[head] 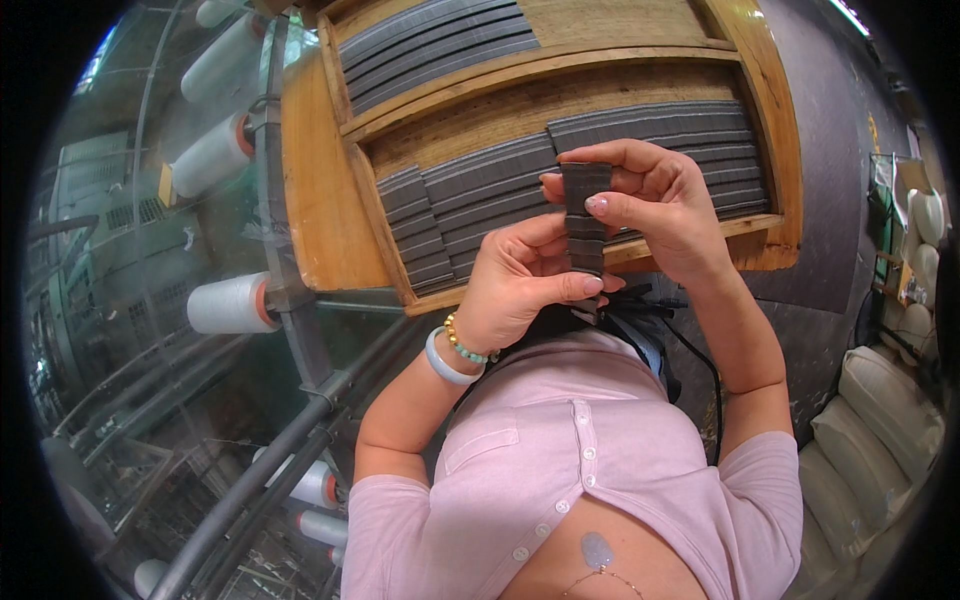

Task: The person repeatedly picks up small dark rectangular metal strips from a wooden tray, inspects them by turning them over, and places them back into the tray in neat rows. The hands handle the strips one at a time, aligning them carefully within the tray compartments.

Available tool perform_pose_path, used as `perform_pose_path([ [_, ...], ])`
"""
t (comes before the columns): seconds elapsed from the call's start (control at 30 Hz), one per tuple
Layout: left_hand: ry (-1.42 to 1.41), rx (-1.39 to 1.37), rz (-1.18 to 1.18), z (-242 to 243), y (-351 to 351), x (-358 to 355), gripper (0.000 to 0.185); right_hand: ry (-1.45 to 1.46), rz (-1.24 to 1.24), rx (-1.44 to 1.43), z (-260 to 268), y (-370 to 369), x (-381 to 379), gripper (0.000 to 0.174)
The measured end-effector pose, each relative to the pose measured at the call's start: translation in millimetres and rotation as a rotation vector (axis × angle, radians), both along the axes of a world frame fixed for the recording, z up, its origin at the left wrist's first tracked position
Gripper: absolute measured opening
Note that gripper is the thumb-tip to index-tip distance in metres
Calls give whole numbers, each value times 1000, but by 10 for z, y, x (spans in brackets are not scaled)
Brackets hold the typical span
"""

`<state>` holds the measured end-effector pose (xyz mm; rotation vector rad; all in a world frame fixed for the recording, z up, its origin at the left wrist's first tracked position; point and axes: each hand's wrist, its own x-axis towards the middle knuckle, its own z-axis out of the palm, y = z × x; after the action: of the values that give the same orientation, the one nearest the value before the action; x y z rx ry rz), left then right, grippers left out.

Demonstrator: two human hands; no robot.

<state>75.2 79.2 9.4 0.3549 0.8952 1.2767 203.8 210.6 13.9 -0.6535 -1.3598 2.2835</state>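
Observation:
A narrow dark grey fabric strip [585,225] with thin pale cross lines hangs lengthwise between my hands. My right hand [660,202] pinches its upper end, thumb on the near face and index finger over the top edge. Lower down, my left hand [529,262] grips the strip between thumb and fingers. Just behind is a shallow wooden tray [465,142]. Rows of similar grey striped pieces [487,187] lie side by side inside it, and another batch [660,135] fills its right part. Whether the strip is one layer or several, I cannot tell.
Farther back, a second tray section [622,22] holds more grey striped pieces [435,52]. White thread cones [232,304] stand on a metal frame [296,330] at the left. Pale stuffed sacks [862,427] lie at the lower right. A black cable [709,367] hangs beside my right arm.

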Motion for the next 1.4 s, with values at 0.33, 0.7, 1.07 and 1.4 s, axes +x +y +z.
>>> perform_pose_path([
  [0.33,8,3,-40,20,-8,1,44,-20,1,19,-2,-12,15,29],
  [0.7,6,2,-57,10,-6,7,48,-49,5,-91,-37,55,25,25],
  [1.07,-7,15,-51,-46,-41,-7,44,-27,27,-58,10,-10,20,37],
  [1.4,103,48,20,-4,-9,-25,46,-27,-66,189,40,-80,50,51],
])
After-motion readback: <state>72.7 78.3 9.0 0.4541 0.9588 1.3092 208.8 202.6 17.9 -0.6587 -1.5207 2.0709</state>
